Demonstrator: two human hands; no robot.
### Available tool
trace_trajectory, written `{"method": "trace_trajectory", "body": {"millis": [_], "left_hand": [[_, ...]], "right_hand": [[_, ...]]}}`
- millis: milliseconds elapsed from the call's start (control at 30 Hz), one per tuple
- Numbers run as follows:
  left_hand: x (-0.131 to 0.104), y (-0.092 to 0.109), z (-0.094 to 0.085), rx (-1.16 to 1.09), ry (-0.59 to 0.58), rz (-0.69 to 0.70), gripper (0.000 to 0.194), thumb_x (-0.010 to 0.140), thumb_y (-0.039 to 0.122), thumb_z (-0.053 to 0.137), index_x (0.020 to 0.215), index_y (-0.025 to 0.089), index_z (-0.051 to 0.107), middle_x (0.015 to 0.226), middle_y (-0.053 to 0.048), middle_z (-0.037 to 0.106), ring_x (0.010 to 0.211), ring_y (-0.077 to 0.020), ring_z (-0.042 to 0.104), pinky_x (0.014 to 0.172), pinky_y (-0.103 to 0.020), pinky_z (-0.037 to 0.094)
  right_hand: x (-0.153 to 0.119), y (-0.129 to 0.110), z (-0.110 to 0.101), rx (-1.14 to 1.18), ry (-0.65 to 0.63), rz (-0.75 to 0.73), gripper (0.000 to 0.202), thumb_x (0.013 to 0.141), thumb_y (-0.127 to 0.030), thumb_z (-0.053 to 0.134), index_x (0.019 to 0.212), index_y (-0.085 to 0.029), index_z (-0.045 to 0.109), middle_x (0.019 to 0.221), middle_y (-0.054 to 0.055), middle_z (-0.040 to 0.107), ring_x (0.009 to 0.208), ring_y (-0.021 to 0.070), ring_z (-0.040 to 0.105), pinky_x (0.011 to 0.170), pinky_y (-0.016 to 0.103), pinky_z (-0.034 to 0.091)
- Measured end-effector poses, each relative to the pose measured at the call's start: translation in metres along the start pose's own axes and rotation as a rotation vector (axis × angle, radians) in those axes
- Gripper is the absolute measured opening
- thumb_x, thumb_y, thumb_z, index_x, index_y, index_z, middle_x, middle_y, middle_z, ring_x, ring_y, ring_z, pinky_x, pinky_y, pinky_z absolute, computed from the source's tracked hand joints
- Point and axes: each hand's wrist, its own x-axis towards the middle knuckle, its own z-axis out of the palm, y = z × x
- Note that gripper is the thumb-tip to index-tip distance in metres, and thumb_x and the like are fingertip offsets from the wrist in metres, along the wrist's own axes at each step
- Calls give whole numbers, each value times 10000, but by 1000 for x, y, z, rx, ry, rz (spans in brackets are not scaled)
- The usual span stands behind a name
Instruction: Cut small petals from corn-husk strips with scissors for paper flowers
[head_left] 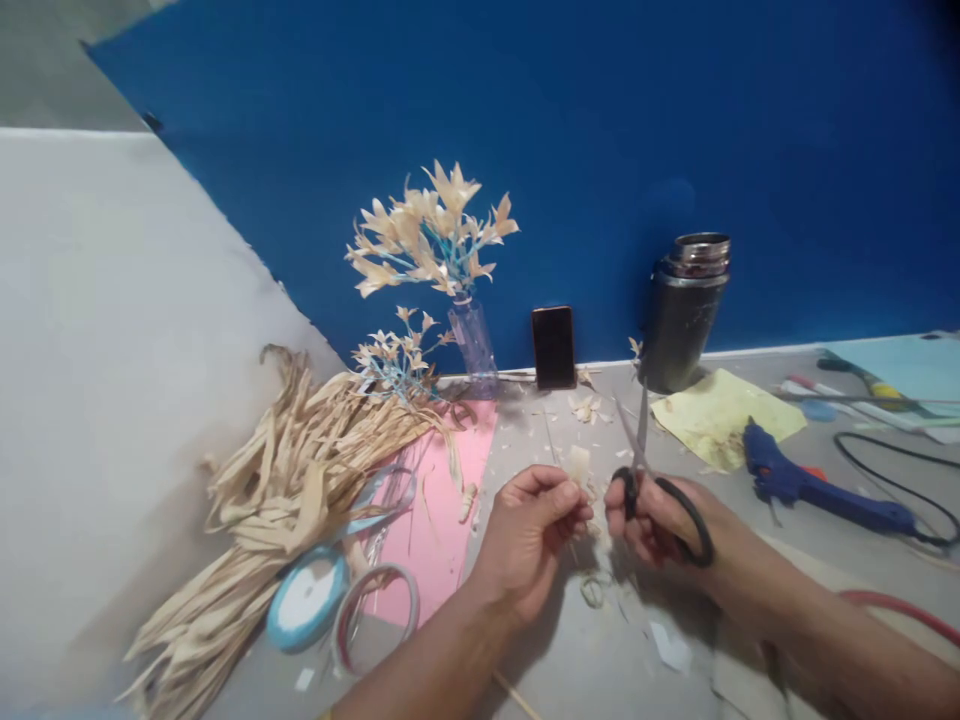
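Observation:
Between thumb and fingers, my left hand pinches a small pale piece of husk over the middle of the table. To its right, my right hand holds black-handled scissors, fingers in the handles. The blades point up and stand slightly apart, not touching the husk piece. Behind my left hand a clear bottle holds pale husk flowers on blue stems. A smaller bunch of flowers leans at its left.
Dried husks, a blue ribbon roll, a tape ring and pink paper lie left. A phone and a dark flask stand behind. Yellow paper and a blue glue gun lie right.

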Motion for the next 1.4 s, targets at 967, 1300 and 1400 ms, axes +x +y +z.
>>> {"method": "trace_trajectory", "body": {"millis": [967, 1300, 1400], "left_hand": [[-5, 0, 6, -23, -33, 94, 209, 666, 169, 765, 687, 162, 558, 665, -5, 628, 615, -118, 574, 608, -241, 440], [-4, 2, 4, -3, -59, 80, 198, 658, 184, 750, 667, 161, 553, 675, -31, 658, 612, -133, 585, 586, -251, 437], [-4, 3, 4, 4, -65, 83, 181, 672, 172, 732, 672, 159, 552, 672, -32, 657, 613, -133, 585, 585, -250, 438]], "right_hand": [[-5, 0, 25, -87, -219, 194, 454, 779, -592, 610, 611, -198, 462, 516, -3, 574, 371, 43, 324, 390, 198, 231], [-4, 2, 23, -88, -241, 166, 493, 770, -633, 601, 586, -202, 445, 496, -7, 550, 376, 45, 305, 389, 204, 227], [-4, 3, 22, -92, -252, 165, 517, 762, -653, 603, 567, -201, 445, 483, -6, 541, 363, 43, 303, 380, 204, 216]]}}
